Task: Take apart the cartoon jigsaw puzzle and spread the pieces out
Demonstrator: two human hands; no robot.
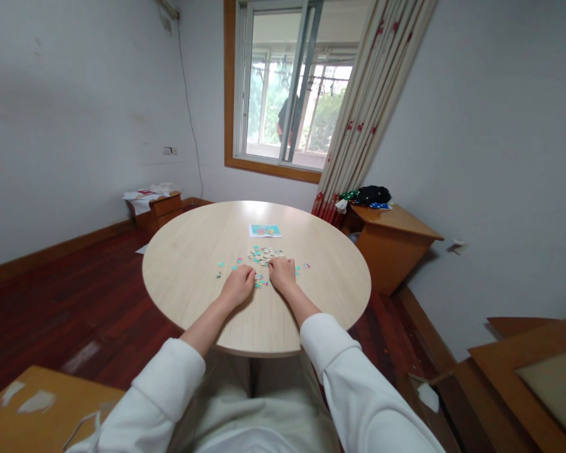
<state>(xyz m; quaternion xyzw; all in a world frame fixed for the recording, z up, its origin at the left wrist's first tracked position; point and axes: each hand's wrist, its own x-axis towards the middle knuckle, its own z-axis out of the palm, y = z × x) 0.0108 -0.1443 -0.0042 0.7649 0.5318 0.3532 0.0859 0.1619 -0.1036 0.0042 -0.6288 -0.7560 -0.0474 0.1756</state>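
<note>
Jigsaw pieces lie in a loose pile near the middle of the round table, some white side up and some turquoise. A smaller cluster of pieces sits between my hands, nearer to me. My left hand rests on the table left of that cluster, its fingers curled together. At the pile's right edge is my right hand, also with bent fingers. Whatever either hand pinches is hidden or too small to name. Beyond the pile lies a turquoise picture card with a cartoon print.
Single pieces lie left and right of my hands. A wooden cabinet with dark cloth on top stands right of the table. Papers cover a low cabinet at the back left. A person shows behind the window.
</note>
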